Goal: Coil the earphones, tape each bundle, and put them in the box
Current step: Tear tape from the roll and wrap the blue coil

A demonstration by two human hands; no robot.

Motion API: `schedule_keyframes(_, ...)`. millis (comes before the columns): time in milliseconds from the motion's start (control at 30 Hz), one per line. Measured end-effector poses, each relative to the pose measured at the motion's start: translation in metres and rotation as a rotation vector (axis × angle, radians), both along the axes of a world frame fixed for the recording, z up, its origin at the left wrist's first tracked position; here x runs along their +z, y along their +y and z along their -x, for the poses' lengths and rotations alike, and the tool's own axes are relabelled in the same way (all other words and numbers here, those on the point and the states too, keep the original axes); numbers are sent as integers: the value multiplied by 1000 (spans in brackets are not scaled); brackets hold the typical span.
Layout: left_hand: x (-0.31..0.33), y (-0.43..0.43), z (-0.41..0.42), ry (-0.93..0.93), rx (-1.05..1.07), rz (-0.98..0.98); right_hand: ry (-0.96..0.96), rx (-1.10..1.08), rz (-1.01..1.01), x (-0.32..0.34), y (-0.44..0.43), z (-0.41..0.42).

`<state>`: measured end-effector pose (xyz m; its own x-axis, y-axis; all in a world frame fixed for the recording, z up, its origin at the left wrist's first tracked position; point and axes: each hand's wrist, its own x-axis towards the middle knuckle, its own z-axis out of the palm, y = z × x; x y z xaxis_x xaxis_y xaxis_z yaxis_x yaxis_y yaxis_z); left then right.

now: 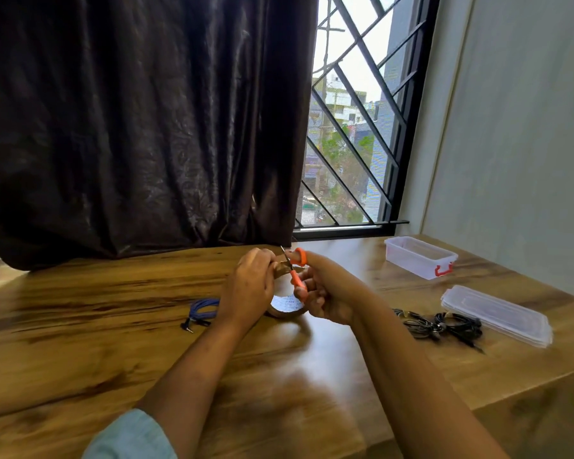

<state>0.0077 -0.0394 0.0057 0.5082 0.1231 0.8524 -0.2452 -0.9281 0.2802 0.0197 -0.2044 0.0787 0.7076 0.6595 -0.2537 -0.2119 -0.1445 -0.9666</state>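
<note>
Scissors (296,274) gripped in right hand (325,299) touch tape strip (283,267) pinched by left hand (249,283) above tape roll (287,309).

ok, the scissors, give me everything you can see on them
The scissors are small, with orange plastic-looking handles and slim metal blades. The right hand grips the handles, blades pointing up and away. They meet a strip of brown tape that the left hand pinches above the tape roll. How far the blades are open is too small to tell.
</note>
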Motion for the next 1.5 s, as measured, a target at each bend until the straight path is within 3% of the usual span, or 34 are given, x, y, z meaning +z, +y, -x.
schedule_keyframes(833, -4, -14, 2, 11, 106, -1, -150, 7, 3, -17, 2, -8)
schedule_keyframes(1000, -5, -17, 0, 0, 7, 15, -201, -55, 46, -18, 7, -13)
schedule_keyframes(1333, -9, -15, -3, 14, 6, 41, -107, -12, -25, -15, 14, -13)
schedule_keyframes(1500, -11, -13, -6, 7, 44, 170, -75, -9, -45, -19, 3, -17)
